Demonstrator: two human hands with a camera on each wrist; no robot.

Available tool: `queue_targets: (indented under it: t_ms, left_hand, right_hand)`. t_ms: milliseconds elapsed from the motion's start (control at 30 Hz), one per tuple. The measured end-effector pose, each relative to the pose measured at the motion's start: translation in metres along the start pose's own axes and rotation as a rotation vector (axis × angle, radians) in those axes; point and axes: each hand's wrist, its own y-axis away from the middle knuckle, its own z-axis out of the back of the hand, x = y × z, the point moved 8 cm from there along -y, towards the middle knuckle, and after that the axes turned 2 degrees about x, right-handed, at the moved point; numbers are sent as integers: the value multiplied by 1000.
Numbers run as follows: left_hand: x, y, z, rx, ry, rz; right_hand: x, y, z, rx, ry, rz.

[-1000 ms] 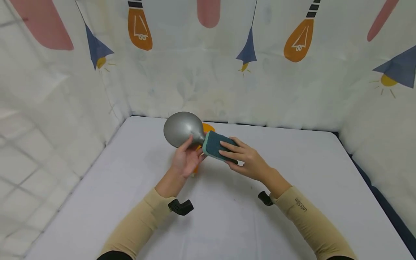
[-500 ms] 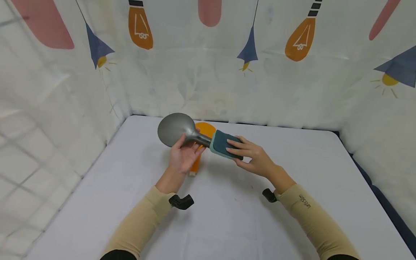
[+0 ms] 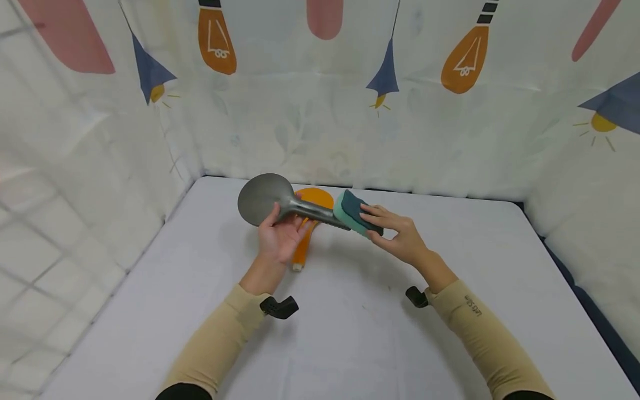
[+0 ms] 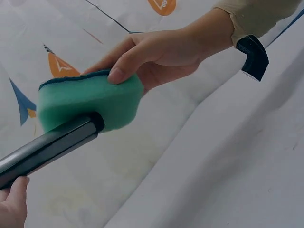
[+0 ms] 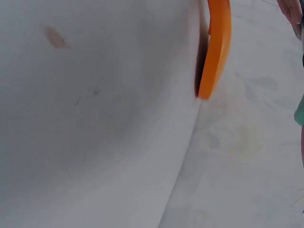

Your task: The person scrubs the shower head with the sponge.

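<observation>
My left hand [image 3: 280, 240] supports a grey metal serving spoon [image 3: 264, 199] near the neck, with the thumb on its bowl and the palm turned up. The spoon's handle slants down to the right, above the table. My right hand [image 3: 400, 236] grips a two-tone sponge [image 3: 352, 214], light green with a dark teal scouring side. In the left wrist view, the sponge's green face [image 4: 90, 102] lies against the end of the handle [image 4: 52, 147]. Below the spoon, an orange paddle-shaped thing [image 3: 302, 250] rests on the table, partly hidden by the handle and left hand.
A white-covered table [image 3: 350, 333] spreads under both arms, its far edge close to the back wall [image 3: 320, 128] of printed cloth. Another light cloth wall [image 3: 75, 222] rises along the left side. Small black devices [image 3: 280, 307] are strapped at both wrists.
My right hand has drawn the sponge rightward along the spoon's handle to its end, tilting it. The left hand and spoon have shifted slightly left, exposing more of the orange thing.
</observation>
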Motion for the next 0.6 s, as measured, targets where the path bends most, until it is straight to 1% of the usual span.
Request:
queue_targets:
  t_ms: [67, 133, 167, 333, 367, 433, 533, 600]
  left_hand:
    - [-5, 0, 2, -16, 39, -29]
    - [-8, 0, 2, -23, 73, -44]
    - [-8, 0, 2, -21, 94, -40]
    - [-3, -1, 0, -8, 137, 4]
    - [-4, -1, 0, -9, 139, 5]
    - [-7, -1, 1, -25, 129, -17]
    - [-13, 0, 2, -54, 118, -68]
    - [-15, 1, 1, -60, 125, -72]
  right_hand:
    - [-3, 1, 2, -25, -33, -13]
    - [-4, 3, 4, -44, -84, -40]
    - [-5, 3, 5, -53, -116, -55]
    - [-9, 0, 4, -93, -267, -190]
    - [-11, -1, 4, -100, -281, -214]
    - [-12, 0, 3, -99, -293, -248]
    - [-13, 2, 2, -90, -288, -273]
    - [-14, 3, 3, -95, -303, -287]
